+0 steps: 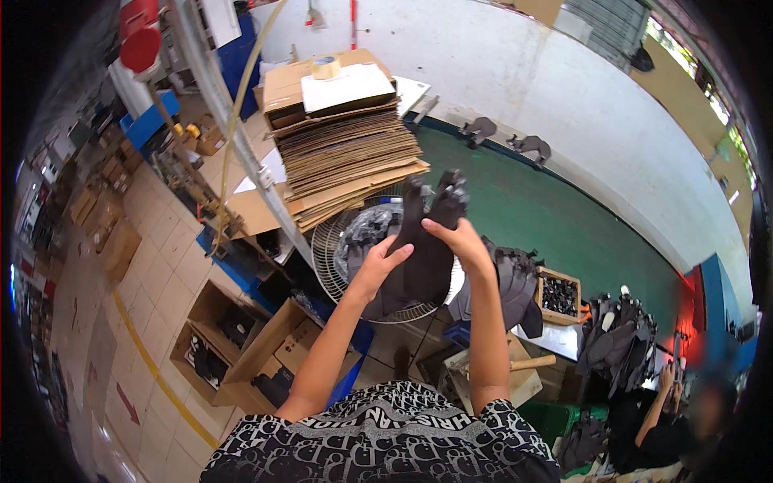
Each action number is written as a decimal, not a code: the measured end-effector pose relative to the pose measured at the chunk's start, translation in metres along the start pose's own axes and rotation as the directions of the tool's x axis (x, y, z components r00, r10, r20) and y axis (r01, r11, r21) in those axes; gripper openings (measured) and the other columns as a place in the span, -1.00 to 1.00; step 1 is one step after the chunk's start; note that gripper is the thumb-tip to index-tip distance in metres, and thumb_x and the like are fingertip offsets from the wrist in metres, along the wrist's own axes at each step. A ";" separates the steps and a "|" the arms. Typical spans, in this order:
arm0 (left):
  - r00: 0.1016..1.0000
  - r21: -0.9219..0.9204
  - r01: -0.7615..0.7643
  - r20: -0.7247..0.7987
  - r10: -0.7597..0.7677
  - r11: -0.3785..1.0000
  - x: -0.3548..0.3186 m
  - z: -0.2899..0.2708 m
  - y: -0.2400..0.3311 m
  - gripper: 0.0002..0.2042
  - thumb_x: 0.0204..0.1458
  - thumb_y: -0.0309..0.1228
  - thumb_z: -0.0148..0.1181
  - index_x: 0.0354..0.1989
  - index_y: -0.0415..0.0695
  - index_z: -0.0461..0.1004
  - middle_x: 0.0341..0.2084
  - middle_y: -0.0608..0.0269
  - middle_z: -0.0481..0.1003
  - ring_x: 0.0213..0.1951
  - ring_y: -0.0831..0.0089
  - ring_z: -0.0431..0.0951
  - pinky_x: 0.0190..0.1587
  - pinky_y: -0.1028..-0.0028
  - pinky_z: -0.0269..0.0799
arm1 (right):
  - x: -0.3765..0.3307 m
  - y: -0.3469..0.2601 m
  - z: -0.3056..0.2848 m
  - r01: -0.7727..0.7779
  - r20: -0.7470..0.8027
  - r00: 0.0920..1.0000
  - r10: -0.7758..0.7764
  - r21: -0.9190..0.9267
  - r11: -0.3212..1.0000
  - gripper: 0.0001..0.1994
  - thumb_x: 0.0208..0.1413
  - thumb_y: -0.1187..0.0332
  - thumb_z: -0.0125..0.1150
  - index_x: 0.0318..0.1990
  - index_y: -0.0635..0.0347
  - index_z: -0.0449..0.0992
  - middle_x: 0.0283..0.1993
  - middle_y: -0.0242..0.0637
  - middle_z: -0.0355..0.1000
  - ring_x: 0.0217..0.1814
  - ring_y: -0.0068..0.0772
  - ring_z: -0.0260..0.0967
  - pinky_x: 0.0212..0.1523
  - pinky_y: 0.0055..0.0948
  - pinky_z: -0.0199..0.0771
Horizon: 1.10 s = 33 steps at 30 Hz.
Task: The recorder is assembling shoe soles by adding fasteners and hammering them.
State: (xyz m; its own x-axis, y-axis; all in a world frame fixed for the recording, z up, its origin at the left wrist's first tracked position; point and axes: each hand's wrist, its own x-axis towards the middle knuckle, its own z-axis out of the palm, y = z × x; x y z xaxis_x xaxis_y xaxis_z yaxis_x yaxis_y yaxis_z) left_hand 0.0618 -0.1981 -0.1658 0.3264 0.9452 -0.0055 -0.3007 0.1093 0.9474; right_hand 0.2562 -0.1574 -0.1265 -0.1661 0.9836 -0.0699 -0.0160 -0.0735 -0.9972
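Note:
Both my hands grip dark grey, flat forked pieces (425, 270), which look stacked, with two prongs pointing away from me. My left hand (377, 267) is closed on the left edge, thumb lying on top. The right hand (459, 240) clasps the right prong, its thumb also on the upper face; its other fingers are mostly hidden. Below the pieces is a round wire basket (326, 251) containing clear plastic wrap (366, 233) and dark parts. Just right of my right forearm lies a heap of similar dark pieces (515, 282).
Stacked flat cardboard (350, 153) topped by a tape roll (325, 68) stands ahead. Open cartons (266, 346) sit lower left. On the right are a wooden box of small black parts (558, 296), a wooden handle (533, 362), another dark pile (620, 338) and a co-worker (668, 427).

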 end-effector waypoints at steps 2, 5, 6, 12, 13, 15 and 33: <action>0.994 -0.006 0.035 -0.100 -0.036 0.999 0.001 -0.040 -0.037 -0.64 0.16 -0.39 0.11 0.10 -0.27 0.35 -0.08 0.17 0.49 -0.06 0.43 0.49 -0.02 0.46 0.40 | 0.027 0.050 0.011 -0.095 0.092 0.991 0.102 -0.075 0.993 -0.44 -0.06 0.04 0.41 -0.10 0.39 0.48 -0.14 -0.24 0.48 -0.08 -0.43 0.38 -0.03 -0.43 0.36; 0.935 -0.072 0.203 -0.283 -0.215 0.977 -0.017 -0.077 -0.072 -0.72 0.12 -0.47 0.12 0.00 -0.29 0.40 -0.18 0.20 0.51 -0.16 0.47 0.51 -0.10 0.47 0.44 | 0.049 0.151 -0.002 -0.078 -0.123 0.992 0.037 -0.346 0.935 -0.39 -0.02 0.00 0.36 -0.06 0.44 0.44 -0.16 -0.18 0.46 -0.10 -0.38 0.34 -0.03 -0.41 0.34; 0.867 -0.134 0.311 -0.365 -0.339 0.941 -0.024 -0.085 -0.078 -0.76 0.11 -0.48 0.12 -0.07 -0.29 0.42 -0.22 0.23 0.51 -0.20 0.50 0.50 -0.13 0.46 0.43 | 0.052 0.167 -0.010 -0.200 -0.206 0.972 0.118 -0.448 0.871 -0.41 -0.01 0.02 0.35 -0.07 0.44 0.43 -0.23 -0.18 0.46 -0.21 -0.42 0.37 -0.16 -0.39 0.40; 0.654 0.915 0.220 -0.396 0.645 0.338 -0.030 -0.074 -0.075 -0.62 0.01 -0.42 0.23 -0.01 -0.24 0.33 -0.19 0.02 0.39 -0.11 0.08 0.42 -0.04 0.24 0.32 | 0.056 0.205 -0.036 -0.162 -0.336 0.937 0.096 -0.175 0.971 -0.49 -0.02 0.25 0.38 0.00 0.43 0.37 -0.36 -0.30 0.43 -0.54 -0.55 0.29 -0.52 -0.54 0.31; 0.697 0.925 0.151 -0.350 0.625 0.349 -0.027 -0.069 -0.064 -0.62 -0.01 -0.37 0.26 -0.04 -0.21 0.35 -0.27 0.08 0.39 -0.17 0.07 0.42 -0.06 0.25 0.32 | 0.058 0.205 -0.034 -0.159 -0.331 0.937 0.114 -0.111 0.981 -0.49 -0.02 0.29 0.37 0.02 0.42 0.36 -0.38 -0.33 0.42 -0.56 -0.57 0.28 -0.53 -0.55 0.30; 0.862 0.786 0.092 -0.371 0.346 0.612 -0.002 -0.059 -0.069 -0.63 -0.03 -0.34 0.27 -0.07 -0.19 0.37 -0.33 0.12 0.41 -0.20 0.09 0.42 -0.14 0.21 0.34 | 0.066 0.212 -0.040 -0.194 -0.309 0.943 0.125 -0.207 0.959 -0.50 -0.02 0.30 0.37 0.01 0.42 0.37 -0.40 -0.34 0.43 -0.52 -0.58 0.29 -0.49 -0.55 0.31; 0.945 0.854 0.280 -0.325 0.030 0.439 0.034 -0.030 -0.075 -0.50 -0.09 -0.21 0.37 -0.11 -0.28 0.29 -0.31 -0.15 0.50 -0.22 0.04 0.54 -0.21 0.22 0.46 | 0.008 0.158 -0.003 -0.211 -0.387 0.885 -0.257 -0.828 0.519 -0.75 0.08 0.34 0.20 -0.24 0.39 0.40 -0.19 0.01 0.36 -0.11 0.09 0.34 -0.10 -0.11 0.35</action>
State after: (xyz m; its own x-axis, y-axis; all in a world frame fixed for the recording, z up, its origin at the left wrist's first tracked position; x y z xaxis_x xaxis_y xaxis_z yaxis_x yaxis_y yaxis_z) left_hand 0.0687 -0.1647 -0.2469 0.0079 0.9967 -0.0810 0.7246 0.0501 0.6874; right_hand 0.2551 -0.1604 -0.2844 0.2386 0.9536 0.1837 0.8434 -0.1097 -0.5259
